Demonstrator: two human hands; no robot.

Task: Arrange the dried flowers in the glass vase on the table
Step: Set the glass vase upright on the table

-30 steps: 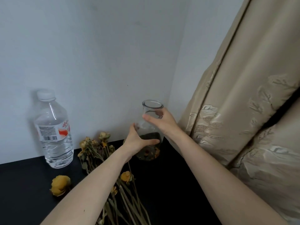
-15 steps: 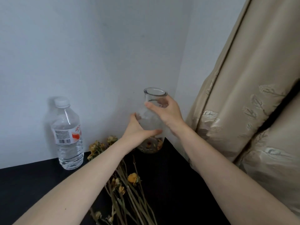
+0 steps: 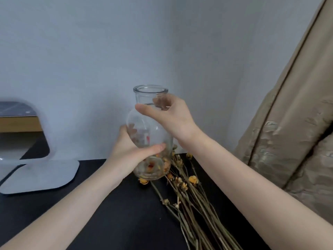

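While L hand [image 3: 126,156] grips vase [image 3: 153,127] body | R hand [image 3: 171,116] wraps neck | dried flowers [image 3: 187,195] on table [image 3: 117,213]

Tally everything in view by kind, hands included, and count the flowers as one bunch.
Hands: 2, left hand and right hand
Glass vase: 1
Bunch of dried flowers: 1
Monitor: 1
Curtain: 1
Table: 1
Total: 7

Grey wall [image 3: 90,51] and beige curtain [image 3: 292,138] border black table [image 3: 135,213].

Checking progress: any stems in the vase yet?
No. Nothing stands in the clear glass vase; the dried yellow flowers lie on the black table.
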